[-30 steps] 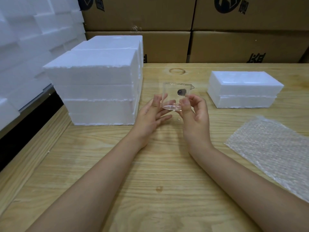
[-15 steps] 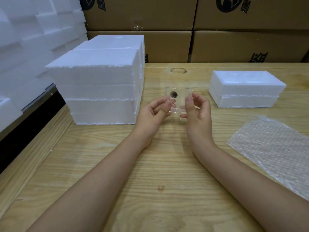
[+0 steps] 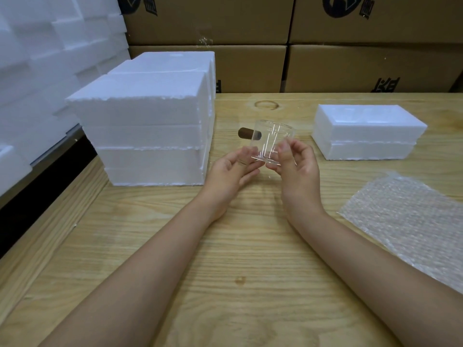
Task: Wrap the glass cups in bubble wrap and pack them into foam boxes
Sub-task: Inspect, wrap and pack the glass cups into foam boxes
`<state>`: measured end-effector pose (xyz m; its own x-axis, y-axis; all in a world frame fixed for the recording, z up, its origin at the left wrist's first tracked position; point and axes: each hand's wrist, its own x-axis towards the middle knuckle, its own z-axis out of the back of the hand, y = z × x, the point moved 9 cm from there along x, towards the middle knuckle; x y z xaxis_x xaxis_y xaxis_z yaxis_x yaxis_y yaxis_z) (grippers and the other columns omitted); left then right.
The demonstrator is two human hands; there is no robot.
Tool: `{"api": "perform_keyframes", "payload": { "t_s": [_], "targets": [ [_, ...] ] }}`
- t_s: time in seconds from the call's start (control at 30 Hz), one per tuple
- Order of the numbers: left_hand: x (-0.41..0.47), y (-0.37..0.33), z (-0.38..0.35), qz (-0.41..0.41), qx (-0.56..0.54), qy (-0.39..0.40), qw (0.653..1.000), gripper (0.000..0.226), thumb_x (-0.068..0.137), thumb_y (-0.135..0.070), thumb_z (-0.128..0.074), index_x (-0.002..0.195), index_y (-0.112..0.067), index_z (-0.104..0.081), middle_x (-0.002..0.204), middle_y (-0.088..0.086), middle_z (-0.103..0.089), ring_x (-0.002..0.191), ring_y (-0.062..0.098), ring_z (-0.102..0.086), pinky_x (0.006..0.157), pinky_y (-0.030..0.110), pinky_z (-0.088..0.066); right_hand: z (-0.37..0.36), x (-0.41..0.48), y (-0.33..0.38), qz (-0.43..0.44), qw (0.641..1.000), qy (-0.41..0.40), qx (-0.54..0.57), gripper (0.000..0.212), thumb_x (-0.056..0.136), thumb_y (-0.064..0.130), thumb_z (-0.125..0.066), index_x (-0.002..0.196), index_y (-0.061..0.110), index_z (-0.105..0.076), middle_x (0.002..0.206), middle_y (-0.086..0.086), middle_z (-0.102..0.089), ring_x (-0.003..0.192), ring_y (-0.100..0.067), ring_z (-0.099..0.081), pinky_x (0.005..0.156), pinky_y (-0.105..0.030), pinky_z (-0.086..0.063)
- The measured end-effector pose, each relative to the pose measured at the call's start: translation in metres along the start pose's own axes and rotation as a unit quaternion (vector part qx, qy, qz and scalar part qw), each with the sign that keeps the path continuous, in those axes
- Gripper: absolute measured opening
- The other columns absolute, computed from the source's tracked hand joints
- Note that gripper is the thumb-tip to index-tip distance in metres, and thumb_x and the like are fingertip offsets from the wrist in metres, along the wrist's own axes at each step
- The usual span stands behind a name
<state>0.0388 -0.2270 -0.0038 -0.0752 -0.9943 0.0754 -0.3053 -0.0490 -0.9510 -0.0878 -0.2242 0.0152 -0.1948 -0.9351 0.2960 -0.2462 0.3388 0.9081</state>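
We find the glass cup [image 3: 273, 142] lifted off the table [image 3: 225, 271] and held upright between both hands, its short brown handle [image 3: 246, 134] sticking out to the left. The left hand [image 3: 234, 171] lies palm up, thumb and fingers pinching the left edge of the cup's base. The right hand [image 3: 299, 166] pinches the right side of the base and lower wall between thumb and forefinger, with its other fingers loosely curled behind. The cup is bare, and no wrap touches it. The sheet of bubble wrap [image 3: 411, 221] lies flat on the near right of the table, well apart from the cup. A low closed foam box [image 3: 368, 131] sits at the far right, and a taller stack of foam boxes [image 3: 150, 126] stands on the left, with cardboard cartons [image 3: 250, 28] along the far edge. We judge this to be the very start of the wrapping step: the cup is in hand, perhaps being looked over, and not yet brought to the sheet. As we read it, the next move calls for carrying the cup rightward and nearer, then laying it on the bubble wrap, probably on its side near one edge so the sheet can be rolled round it. The protruding handle will need slack in the sheet, and the thin glass asks for a steady two-handed grip on the way down.
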Motion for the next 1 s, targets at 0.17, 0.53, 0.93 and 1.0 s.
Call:
{"api": "perform_keyframes", "payload": {
  "t_s": [0.17, 0.53, 0.93, 1.0],
  "targets": [
    [0.000, 0.001, -0.002, 0.002, 0.000, 0.019, 1.000, 0.026, 0.095, -0.020, -0.047, 0.112, -0.003, -0.059, 0.108, 0.010, -0.067, 0.098, 0.018, -0.066, 0.093, 0.027, -0.053, 0.005, -0.001, -0.005, -0.021, 0.997, -0.008, -0.067, 0.026, 0.094, 0.033, -0.053, 0.110, 0.014, -0.057, 0.105, 0.005, -0.063, 0.103, -0.007, -0.060, 0.101, -0.040, -0.046],
    [0.001, -0.004, 0.006, -0.053, 0.036, -0.020, 0.998, 0.038, 0.067, -0.034, -0.070, 0.097, -0.012, -0.062, 0.086, -0.001, -0.074, 0.086, 0.009, -0.070, 0.082, 0.022, -0.055, 0.005, 0.000, 0.002, 0.011, 0.999, 0.005, -0.050, 0.054, 0.064, 0.047, -0.070, 0.106, 0.032, -0.040, 0.107, -0.001, -0.050, 0.089, -0.010, -0.060, 0.069, -0.011, -0.046],
    [-0.001, -0.005, 0.000, -0.042, 0.037, 0.022, 0.998, 0.056, 0.068, -0.040, -0.065, 0.119, -0.020, -0.052, 0.111, -0.006, -0.069, 0.113, 0.013, -0.062, 0.102, 0.031, -0.046, 0.005, 0.005, -0.015, -0.119, 0.981, 0.010, 0.150, 0.014, 0.094, 0.023, -0.056, 0.098, 0.012, -0.063, 0.076, 0.008, -0.071, 0.081, -0.017, -0.067, 0.075, -0.025, -0.056],
    [-0.002, -0.005, -0.005, -0.036, 0.058, 0.045, 0.997, 0.051, 0.072, -0.042, -0.062, 0.117, -0.020, -0.057, 0.103, -0.013, -0.072, 0.111, 0.009, -0.063, 0.102, 0.028, -0.046, 0.003, 0.003, -0.017, -0.141, 0.977, 0.014, 0.157, 0.018, 0.095, 0.025, -0.053, 0.100, 0.012, -0.063, 0.079, 0.009, -0.072, 0.086, -0.017, -0.067, 0.075, -0.025, -0.056]
  ]
}}
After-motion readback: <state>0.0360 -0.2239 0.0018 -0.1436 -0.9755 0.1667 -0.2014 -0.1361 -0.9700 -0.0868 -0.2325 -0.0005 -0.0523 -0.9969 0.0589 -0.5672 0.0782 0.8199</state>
